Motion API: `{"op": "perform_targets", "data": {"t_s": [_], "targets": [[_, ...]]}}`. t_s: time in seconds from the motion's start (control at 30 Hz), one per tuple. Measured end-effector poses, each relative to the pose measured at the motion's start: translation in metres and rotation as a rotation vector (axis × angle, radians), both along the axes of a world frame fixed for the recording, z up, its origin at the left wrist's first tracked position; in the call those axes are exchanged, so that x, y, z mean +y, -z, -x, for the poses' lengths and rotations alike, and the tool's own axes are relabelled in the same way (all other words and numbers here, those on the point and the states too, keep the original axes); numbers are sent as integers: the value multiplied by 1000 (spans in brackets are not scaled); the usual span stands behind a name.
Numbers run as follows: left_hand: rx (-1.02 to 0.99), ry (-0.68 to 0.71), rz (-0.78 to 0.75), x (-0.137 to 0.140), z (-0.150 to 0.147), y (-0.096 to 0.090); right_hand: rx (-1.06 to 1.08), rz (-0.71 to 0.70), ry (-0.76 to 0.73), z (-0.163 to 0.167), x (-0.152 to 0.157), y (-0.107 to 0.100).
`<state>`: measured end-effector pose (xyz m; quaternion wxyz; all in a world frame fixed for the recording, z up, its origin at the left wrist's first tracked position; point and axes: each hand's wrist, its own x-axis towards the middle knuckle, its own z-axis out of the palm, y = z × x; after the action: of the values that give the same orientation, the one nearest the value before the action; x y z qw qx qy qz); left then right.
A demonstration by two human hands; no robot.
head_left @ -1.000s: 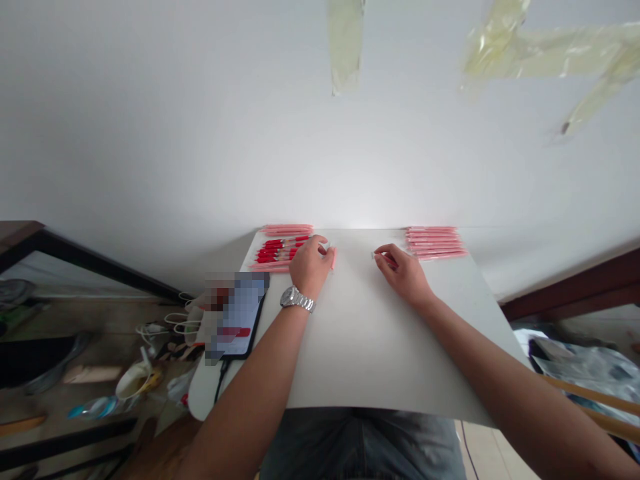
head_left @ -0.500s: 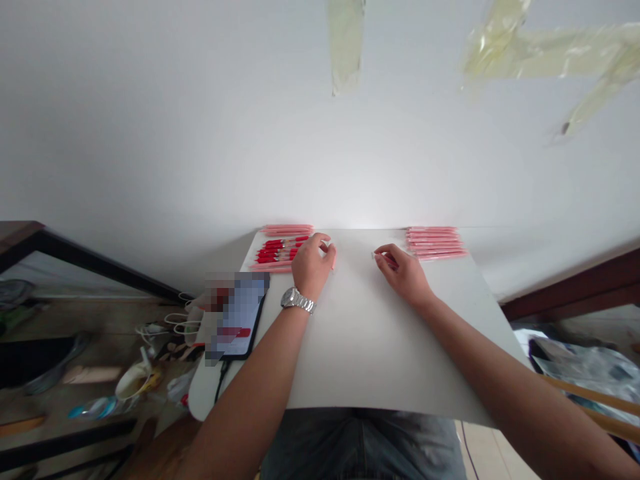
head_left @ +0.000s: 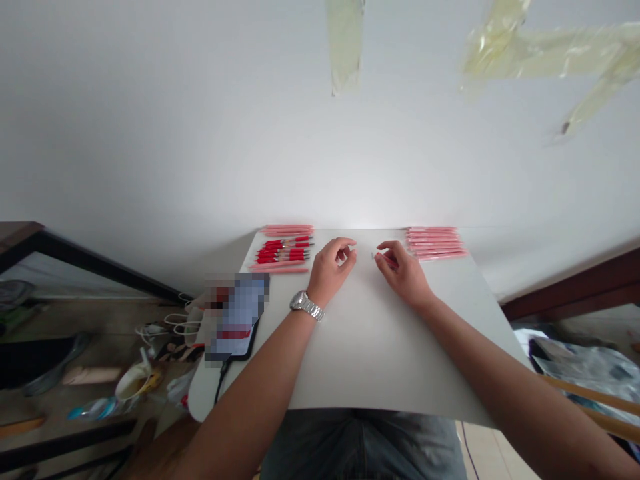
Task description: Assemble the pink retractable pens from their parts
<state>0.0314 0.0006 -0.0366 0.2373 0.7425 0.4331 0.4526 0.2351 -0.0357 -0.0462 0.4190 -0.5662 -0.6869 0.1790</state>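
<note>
My right hand [head_left: 403,272] is closed on a red pen [head_left: 389,261], whose pale tip points left past the fingertips; most of the pen is hidden by the fingers. Across a small gap, my left hand [head_left: 333,267] hovers over the middle of the table with thumb and index finger apart, and nothing shows between them. To its left lie several red pens [head_left: 285,253] with silver tips. Pink pen-shaped sticks [head_left: 287,230] lie behind them and others in front. Beside my right hand is a neat row of similar pink sticks [head_left: 435,243].
The white table [head_left: 380,360] stands against a white wall [head_left: 300,147]. A phone [head_left: 237,320] with a cable plugged in lies at the table's left edge. On the floor to the left is a cup [head_left: 134,381] among clutter; plastic bags [head_left: 590,367] are at the right.
My left hand has moved right, away from the red pens, uncovering their silver tips. The pink piece seen by its thumb earlier no longer shows there. My right hand stays nearly still.
</note>
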Motion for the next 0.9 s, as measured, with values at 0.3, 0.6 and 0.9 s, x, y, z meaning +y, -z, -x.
{"op": "perform_targets", "data": {"t_s": [0.3, 0.6, 0.9], "targets": [[-10, 124, -17, -5, -6, 1, 28, 7, -48, 2, -2, 0], [16, 206, -48, -7, -7, -4, 46, 29, -160, 2, -4, 1], [48, 252, 1, -5, -5, -5, 54, 16, -184, 2, -5, 0]]}}
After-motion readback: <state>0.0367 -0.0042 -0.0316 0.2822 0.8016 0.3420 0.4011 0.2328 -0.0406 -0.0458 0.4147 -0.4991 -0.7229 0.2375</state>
